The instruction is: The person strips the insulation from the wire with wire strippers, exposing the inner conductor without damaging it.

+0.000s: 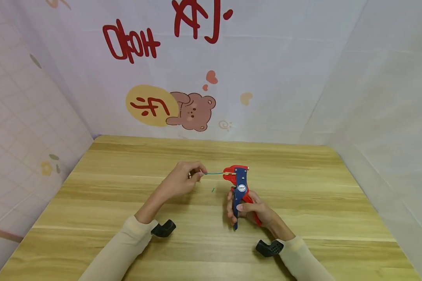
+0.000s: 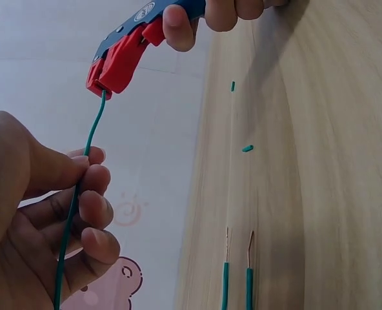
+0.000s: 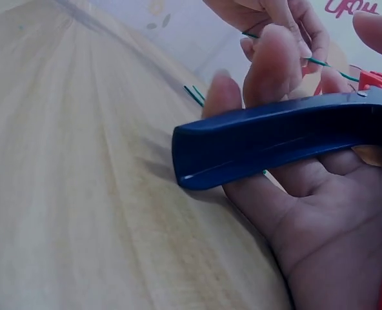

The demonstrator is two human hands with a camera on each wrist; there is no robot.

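Note:
My left hand (image 1: 183,178) pinches a thin green wire (image 1: 213,173) between thumb and fingers. From there the wire runs right, and its end reaches into the red jaws of a wire stripper (image 1: 241,183). My right hand (image 1: 260,210) grips the stripper by its blue and red handles, its head pointing away and to the left. The left wrist view shows the wire entering the stripper's nose; the tip inside is hidden. Below the left hand in that view, two green wires (image 2: 226,284) with bare copper ends lie on the table.
Two short bits of green insulation (image 2: 248,148) lie on the wooden table (image 1: 204,249). A white printed cloth (image 1: 267,70) hangs behind the table's far edge, with more cloth at both sides. Each wrist carries a black camera mount (image 1: 163,228).

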